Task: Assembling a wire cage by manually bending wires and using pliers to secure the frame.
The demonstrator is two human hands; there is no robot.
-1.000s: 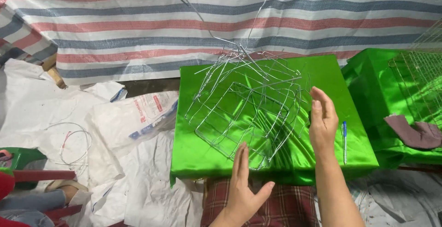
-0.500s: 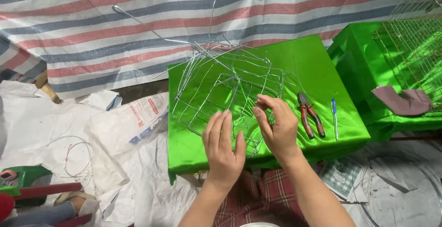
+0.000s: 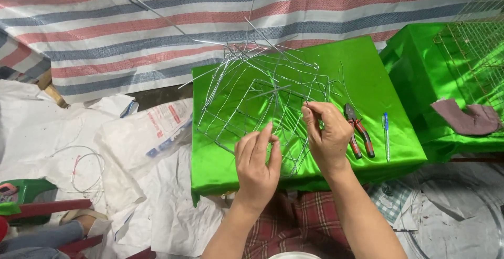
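The wire frame [image 3: 262, 112] sits on the green-covered table [image 3: 378, 80], straight ahead of you at twelve o'clock, its bent rods fanning up and away toward the striped tarpaulin [image 3: 157, 33].

To do this step well, as I judge it, steady the frame with one hand and work only one strand at a time with the other, so the loose rods do not spring or tangle. Keep your fingertips close to the joint you are working, and watch the free ends that jut toward you and to eleven o'clock.

Nearest you, your left hand [image 3: 257, 164] is half open, fingers straight and together, with the fingertips at the near lower edge of the frame; it touches or pinches a thin wire there, though I cannot tell whether it truly grips. Just past it, at one o'clock, your right hand [image 3: 326, 135] is curled, thumb and forefinger pinched on a fine strand at the frame's right side.

Beyond the right hand, at two o'clock, red-handled pliers [image 3: 358, 130] lie on the cloth, with a blue pen [image 3: 386, 135] just beside them. Farther off at two o'clock, a wire mesh cage [image 3: 475, 49] rests on a second green surface, near a brownish cloth [image 3: 467, 117]. At nine o'clock, white sacks [image 3: 142, 133] cover the floor.
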